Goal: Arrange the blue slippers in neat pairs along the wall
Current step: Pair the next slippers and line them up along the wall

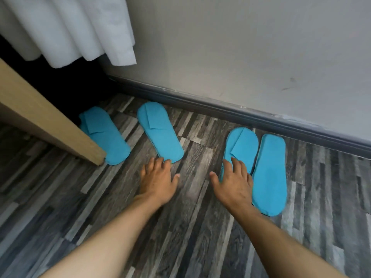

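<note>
Along the wall [241, 47], left hand [158, 181] and right hand [234, 183], both spread flat, seemingly touch slipper heels; bare floor [196, 197] between.

Four slippers, all plain bright blue, unpatterned: one [162, 135] at the left hand's fingertips [160, 160], one [239, 149] under the right hand's fingers [235, 165], one [270, 173] just beside those fingers, one [106, 135] beyond the left fingers. Floor [180, 227]: grey and dark streaked wood-plank pattern. Skirting [220, 109]: dark grey-blue. Wall [241, 47]: pale grey, faint scuff marks. Curtain [70, 31]: white. Panel [40, 113]: light wood.
</note>
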